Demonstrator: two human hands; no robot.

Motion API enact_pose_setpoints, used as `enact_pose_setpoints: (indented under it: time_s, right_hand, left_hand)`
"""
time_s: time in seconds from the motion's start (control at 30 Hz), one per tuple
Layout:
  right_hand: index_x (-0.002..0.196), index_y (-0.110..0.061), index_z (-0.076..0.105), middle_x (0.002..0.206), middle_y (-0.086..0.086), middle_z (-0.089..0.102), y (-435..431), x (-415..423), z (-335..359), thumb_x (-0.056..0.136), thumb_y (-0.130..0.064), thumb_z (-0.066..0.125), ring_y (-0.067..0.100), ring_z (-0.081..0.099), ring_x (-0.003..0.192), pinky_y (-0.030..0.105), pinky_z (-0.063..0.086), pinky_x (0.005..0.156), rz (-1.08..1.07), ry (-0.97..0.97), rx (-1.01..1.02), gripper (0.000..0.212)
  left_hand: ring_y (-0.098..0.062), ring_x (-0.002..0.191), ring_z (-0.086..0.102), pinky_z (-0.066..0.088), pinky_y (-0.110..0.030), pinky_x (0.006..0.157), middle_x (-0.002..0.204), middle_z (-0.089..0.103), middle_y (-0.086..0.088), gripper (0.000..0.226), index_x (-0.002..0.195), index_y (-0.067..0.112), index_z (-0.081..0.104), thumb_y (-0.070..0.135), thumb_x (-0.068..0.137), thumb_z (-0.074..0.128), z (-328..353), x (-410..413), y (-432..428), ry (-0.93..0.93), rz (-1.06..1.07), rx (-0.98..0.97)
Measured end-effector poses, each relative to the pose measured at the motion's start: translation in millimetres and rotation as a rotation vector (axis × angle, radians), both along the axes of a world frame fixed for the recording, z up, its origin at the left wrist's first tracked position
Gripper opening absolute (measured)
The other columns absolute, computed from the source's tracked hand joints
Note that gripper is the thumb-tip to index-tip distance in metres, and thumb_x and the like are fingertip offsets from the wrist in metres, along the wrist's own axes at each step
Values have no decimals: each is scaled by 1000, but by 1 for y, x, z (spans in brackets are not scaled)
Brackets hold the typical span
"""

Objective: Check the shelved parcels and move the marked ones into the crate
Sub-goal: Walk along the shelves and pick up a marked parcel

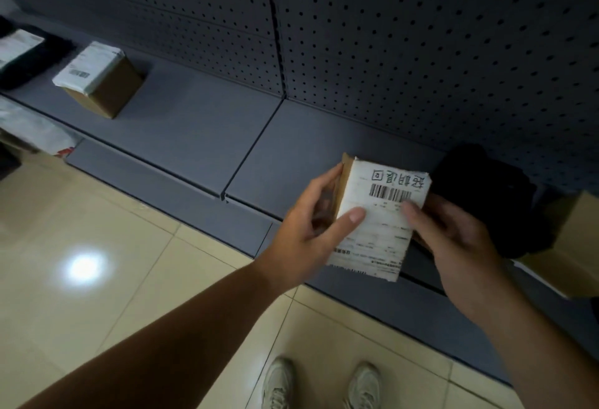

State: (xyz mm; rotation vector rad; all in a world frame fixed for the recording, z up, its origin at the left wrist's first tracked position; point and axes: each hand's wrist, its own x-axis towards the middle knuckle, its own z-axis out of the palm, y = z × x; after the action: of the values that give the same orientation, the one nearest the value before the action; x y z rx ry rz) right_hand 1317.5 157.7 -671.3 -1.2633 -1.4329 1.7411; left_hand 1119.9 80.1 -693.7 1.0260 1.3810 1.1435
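Observation:
I hold a small cardboard parcel [382, 214] with both hands above the front edge of the grey shelf [194, 136]. Its white shipping label faces me, with a barcode and green handwritten marks at its top. My left hand [311, 230] grips the parcel's left side, thumb on the label. My right hand [453, 236] holds its right side. A second brown parcel [100, 81] with a white label lies on the shelf at the far left. No crate is in view.
A black bag-like parcel [489, 198] and a brown box [570, 246] sit on the shelf at right. Dark and white parcels [22, 52] lie at the far left. A perforated back panel [421, 35] rises behind. Beige tiled floor [97, 246] and my shoes [321, 386] are below.

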Motion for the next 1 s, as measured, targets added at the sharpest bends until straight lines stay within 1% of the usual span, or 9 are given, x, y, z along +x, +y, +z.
enact_pose_setpoints:
  time_s: [0.07,0.2,0.4,0.6,0.67,0.73,0.83,0.93,1.0]
  right_hand:
    - [131,-29,64,118,-8,75,-8,5,0,87,-25,68,8,69,113,20,57,88,106,22,-48,45]
    - [146,-31,50,131,-3,70,-32,15,0,86,-18,71,14,66,123,26,56,96,172,60,-138,65]
    - [144,-34,50,131,-3,70,-82,34,47,83,-21,82,16,66,122,31,59,91,16,31,-162,70]
    - [134,-26,61,125,-1,73,-146,39,109,72,-22,82,20,70,114,33,60,87,-211,19,-172,66]
    - [131,-26,63,122,-3,74,-166,41,126,70,-28,83,18,71,112,34,60,88,-267,-17,-173,65]
    - [127,-28,66,119,-7,75,-183,43,142,71,-30,83,13,72,109,31,61,82,-344,-39,-170,59]
    - [122,-26,70,110,-6,78,-206,52,160,80,-20,80,12,75,100,24,59,72,-502,-21,-185,43]
    - [122,-24,71,109,1,78,-228,67,176,71,-27,83,20,76,98,42,60,84,-638,-22,-182,52]
    - [120,-23,72,108,4,78,-245,80,185,68,-28,85,23,77,96,47,60,88,-733,-19,-176,54]
  left_hand:
    - [-16,120,66,63,-36,84,136,62,8,63,156,27,31,26,100,59,5,6,-7,-62,67,12]
    - [-20,118,67,62,-39,85,135,64,3,59,154,28,36,28,100,59,18,16,-23,-110,139,-2]
    - [-16,121,64,61,-34,88,136,63,6,60,153,31,38,38,98,64,63,31,-54,-101,78,-35]
    - [-10,124,62,60,-31,89,134,63,13,54,147,38,45,50,97,62,113,19,-86,2,-86,-64]
    - [-5,127,58,58,-33,96,138,58,19,58,147,43,45,65,94,56,125,10,-100,120,-142,-63]
    - [7,127,51,50,-23,102,140,48,29,62,145,47,45,77,92,43,136,0,-109,418,-212,30]
    - [16,111,51,48,-17,94,142,41,29,58,144,42,48,73,96,36,156,-2,-107,732,-362,195]
    - [3,116,55,51,-27,95,139,44,24,51,139,40,54,66,97,41,168,15,-96,857,-450,307]
    - [-6,113,59,51,-29,94,133,50,20,48,135,38,59,61,95,45,172,30,-92,909,-488,378]
